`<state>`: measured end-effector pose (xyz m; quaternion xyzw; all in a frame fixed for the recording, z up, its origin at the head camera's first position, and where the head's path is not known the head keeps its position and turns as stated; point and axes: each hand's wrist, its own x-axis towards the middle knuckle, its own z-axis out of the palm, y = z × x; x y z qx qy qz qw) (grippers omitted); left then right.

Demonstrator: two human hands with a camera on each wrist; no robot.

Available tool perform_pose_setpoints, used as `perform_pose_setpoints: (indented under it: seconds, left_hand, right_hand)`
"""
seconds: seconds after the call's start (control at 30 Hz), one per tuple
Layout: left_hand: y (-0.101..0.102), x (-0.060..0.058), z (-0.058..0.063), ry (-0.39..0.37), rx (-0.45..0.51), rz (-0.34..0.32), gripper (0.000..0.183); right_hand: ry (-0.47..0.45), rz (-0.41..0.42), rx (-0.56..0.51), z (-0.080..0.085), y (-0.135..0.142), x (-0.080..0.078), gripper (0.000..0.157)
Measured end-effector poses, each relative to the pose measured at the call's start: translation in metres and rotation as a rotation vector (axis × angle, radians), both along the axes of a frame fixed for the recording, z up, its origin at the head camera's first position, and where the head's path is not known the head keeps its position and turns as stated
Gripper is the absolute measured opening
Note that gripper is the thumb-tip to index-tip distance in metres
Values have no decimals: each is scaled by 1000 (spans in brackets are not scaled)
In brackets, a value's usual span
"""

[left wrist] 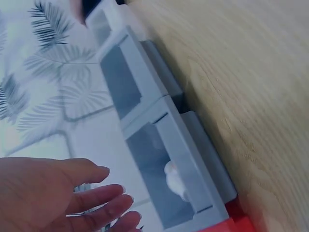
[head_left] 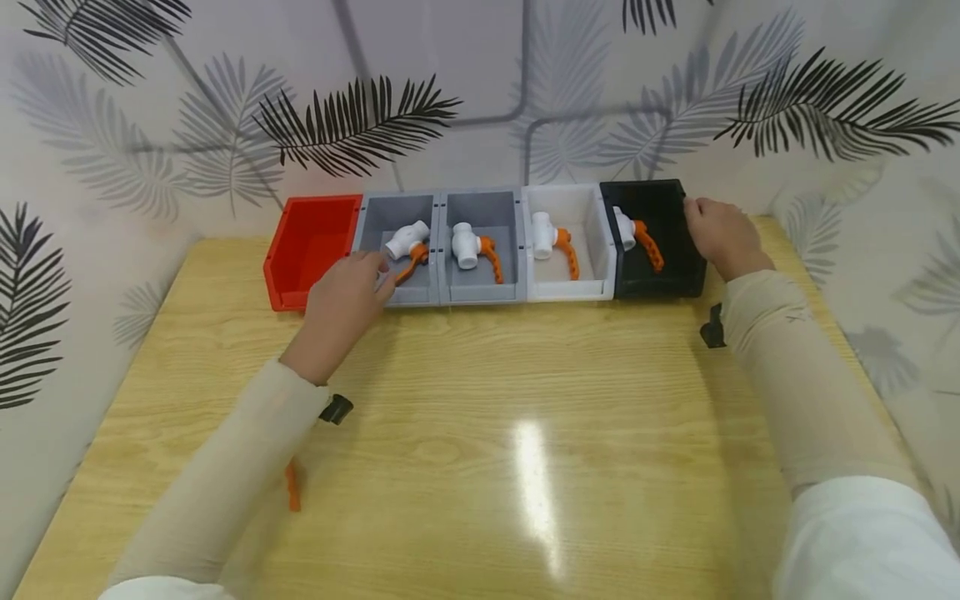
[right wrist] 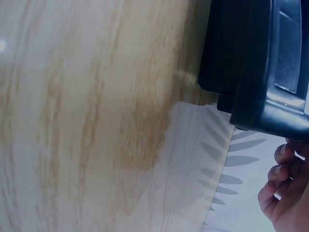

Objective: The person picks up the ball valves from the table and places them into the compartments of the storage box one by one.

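A white ball valve (head_left: 405, 240) with an orange lever handle lies in the left grey bin (head_left: 437, 287). My left hand (head_left: 348, 292) is at that bin's front left corner, beside the handle, and in the left wrist view its fingers (left wrist: 104, 212) are spread and hold nothing. That view shows a white part of the valve (left wrist: 176, 181) inside the bin. My right hand (head_left: 722, 233) grips the right rim of the black bin (head_left: 660, 286), its thumb hidden. Curled fingers (right wrist: 284, 169) show close under the bin's edge in the right wrist view.
The row also has a red bin (head_left: 285, 296), a second grey bin (head_left: 483, 292) and a white bin (head_left: 570, 290). Similar valves lie in all but the red one. A loose orange handle (head_left: 293, 486) is on the wooden table (head_left: 450, 500) beside my left forearm. A leaf-patterned backdrop stands behind.
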<state>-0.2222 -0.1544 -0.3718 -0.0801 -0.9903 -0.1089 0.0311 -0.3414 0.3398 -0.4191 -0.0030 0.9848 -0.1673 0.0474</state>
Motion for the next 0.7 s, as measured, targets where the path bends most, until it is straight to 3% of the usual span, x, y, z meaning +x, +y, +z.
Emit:
perform_pose_setpoints:
  seconds: [0.37, 0.7]
  left_hand:
    - [-43, 70, 9, 65, 24, 16, 25]
    - [-78, 113, -8, -39, 99, 94, 33]
  right_hand:
    - [7, 14, -7, 1, 1, 2, 65]
    - [11, -1, -21, 1, 1, 1, 60]
